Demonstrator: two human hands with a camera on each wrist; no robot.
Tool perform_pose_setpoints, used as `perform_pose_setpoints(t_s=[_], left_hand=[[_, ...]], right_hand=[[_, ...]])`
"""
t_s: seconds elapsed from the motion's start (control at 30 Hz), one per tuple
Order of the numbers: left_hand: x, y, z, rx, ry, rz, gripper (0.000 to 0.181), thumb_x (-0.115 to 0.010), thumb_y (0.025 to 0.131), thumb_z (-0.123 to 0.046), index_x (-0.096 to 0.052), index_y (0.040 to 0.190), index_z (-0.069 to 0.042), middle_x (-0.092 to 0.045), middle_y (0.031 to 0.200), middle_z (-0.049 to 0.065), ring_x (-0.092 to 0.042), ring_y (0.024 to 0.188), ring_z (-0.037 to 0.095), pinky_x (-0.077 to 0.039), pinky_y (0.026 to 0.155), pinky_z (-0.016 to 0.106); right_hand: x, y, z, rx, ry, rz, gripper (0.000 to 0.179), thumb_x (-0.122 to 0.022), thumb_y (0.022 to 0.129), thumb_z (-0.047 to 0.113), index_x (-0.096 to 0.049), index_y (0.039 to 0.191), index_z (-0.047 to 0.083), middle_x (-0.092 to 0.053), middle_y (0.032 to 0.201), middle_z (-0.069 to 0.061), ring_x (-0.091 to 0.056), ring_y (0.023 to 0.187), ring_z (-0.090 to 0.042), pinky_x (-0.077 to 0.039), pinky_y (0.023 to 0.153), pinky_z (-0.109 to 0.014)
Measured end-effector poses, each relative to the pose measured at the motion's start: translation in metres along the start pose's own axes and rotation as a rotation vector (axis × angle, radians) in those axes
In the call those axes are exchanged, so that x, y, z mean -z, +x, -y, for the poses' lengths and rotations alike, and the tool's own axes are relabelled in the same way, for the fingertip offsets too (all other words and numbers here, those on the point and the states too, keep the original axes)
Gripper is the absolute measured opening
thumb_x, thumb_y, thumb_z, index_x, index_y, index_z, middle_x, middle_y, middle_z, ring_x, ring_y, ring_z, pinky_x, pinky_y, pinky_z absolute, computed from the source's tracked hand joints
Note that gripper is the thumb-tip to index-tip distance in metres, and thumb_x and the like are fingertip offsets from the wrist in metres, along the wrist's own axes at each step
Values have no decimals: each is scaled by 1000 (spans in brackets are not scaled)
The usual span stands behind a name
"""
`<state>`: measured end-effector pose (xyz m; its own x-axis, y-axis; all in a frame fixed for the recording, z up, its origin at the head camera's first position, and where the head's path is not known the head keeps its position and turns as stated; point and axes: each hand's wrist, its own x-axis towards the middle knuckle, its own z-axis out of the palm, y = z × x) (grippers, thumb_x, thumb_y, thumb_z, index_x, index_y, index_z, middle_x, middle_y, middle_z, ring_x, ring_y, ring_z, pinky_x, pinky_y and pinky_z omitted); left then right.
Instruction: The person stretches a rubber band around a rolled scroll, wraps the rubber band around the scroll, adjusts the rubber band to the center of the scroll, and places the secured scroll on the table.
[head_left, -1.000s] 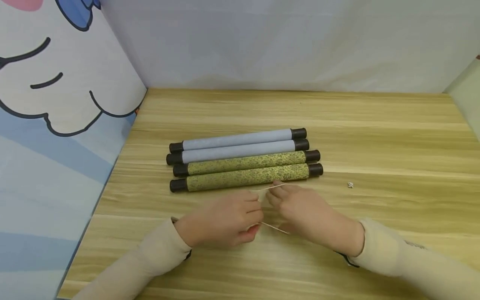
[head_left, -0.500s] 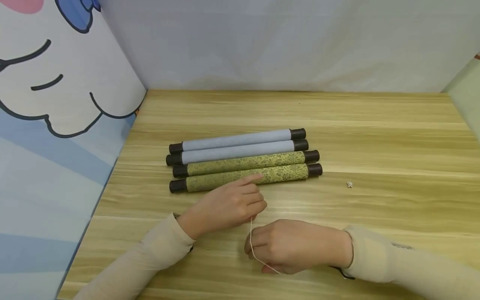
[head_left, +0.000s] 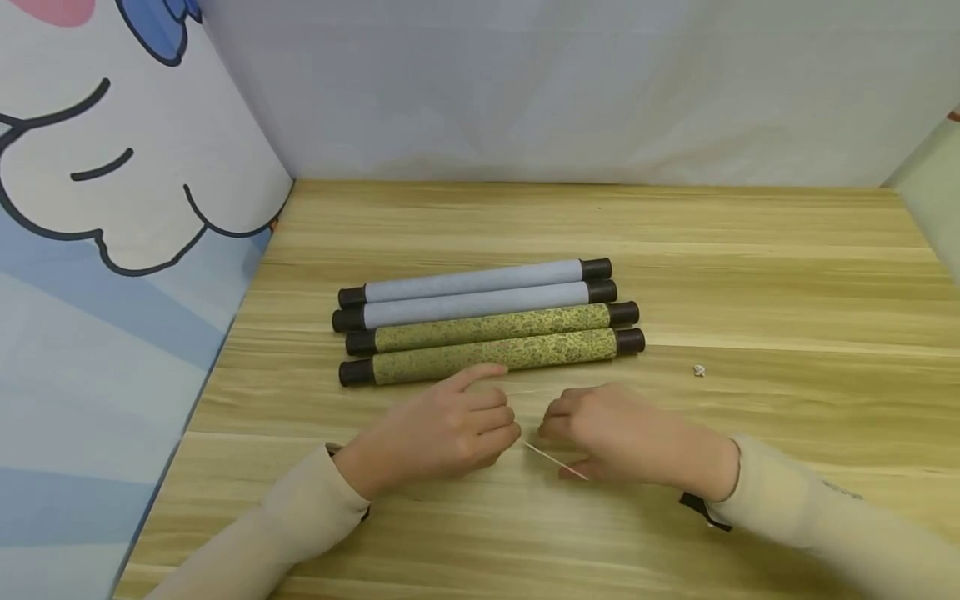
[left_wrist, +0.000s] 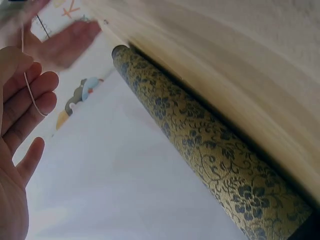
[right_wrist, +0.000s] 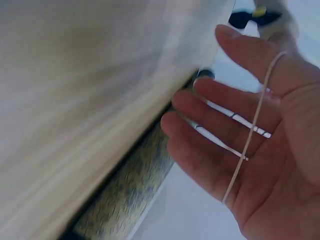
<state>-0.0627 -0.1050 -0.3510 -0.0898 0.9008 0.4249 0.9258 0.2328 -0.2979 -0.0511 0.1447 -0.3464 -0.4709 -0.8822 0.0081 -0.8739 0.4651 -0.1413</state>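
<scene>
A thin pale string (head_left: pixel 557 462) spans the gap between the two hands. My left hand (head_left: pixel 442 427) pinches it, index finger stretched toward the nearest scroll; in the left wrist view, the string (left_wrist: pixel 30 92) passes under the thumb and across the fingers. My right hand (head_left: pixel 626 433) has relaxed, slightly bent fingers; the string (right_wrist: pixel 255 120) crosses its palm from the thumb's base to the little-finger side. Beyond the hands, the front olive patterned scroll (head_left: pixel 487 356) lies rolled, with dark end knobs. The string's full path behind the hands is hidden.
Behind the front scroll lie another olive patterned scroll (head_left: pixel 487 327) and two pale blue rolled scrolls (head_left: pixel 480 303), side by side. A small whitish scrap (head_left: pixel 699 371) sits to their right on the wooden table (head_left: pixel 780 283). Cloth walls stand behind and left.
The right hand drops toward the front and turns, then rises again to the right. The left hand shifts slightly left and forward-down, its index finger now extended. The scrolls stay put.
</scene>
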Motion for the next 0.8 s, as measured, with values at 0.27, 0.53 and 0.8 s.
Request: perform_pose_setpoints(t_s=[0.27, 0.53, 0.8], left_hand=[[-1, 1, -13, -2, -17, 73, 13, -64, 89, -25, -71, 98, -21, -70, 92, -11, -63, 94, 8, -42, 115, 37], [0, -1, -11, 43, -58, 35, 19, -66, 90, -27, -72, 105, -19, -73, 110, -5, -65, 111, 14, -44, 112, 37], [-3, -8, -6, 131, -123, 85, 8, -66, 90, -22, -71, 96, -20, -72, 103, -7, -64, 106, 15, -47, 108, 36]], right_hand=[[5, 0, -8, -143, -30, -29, 53, -83, 74, 42, -70, 114, 8, -75, 104, -2, -72, 90, -15, -59, 76, -30], [-3, 3, -1, -101, -48, 15, 53, -83, 72, 43, -72, 110, 7, -75, 93, 0, -70, 83, -13, -59, 72, -27], [-5, 2, -1, -81, -28, 54, 52, -82, 75, 41, -72, 112, 7, -74, 94, -1, -69, 84, -12, -59, 74, -27]])
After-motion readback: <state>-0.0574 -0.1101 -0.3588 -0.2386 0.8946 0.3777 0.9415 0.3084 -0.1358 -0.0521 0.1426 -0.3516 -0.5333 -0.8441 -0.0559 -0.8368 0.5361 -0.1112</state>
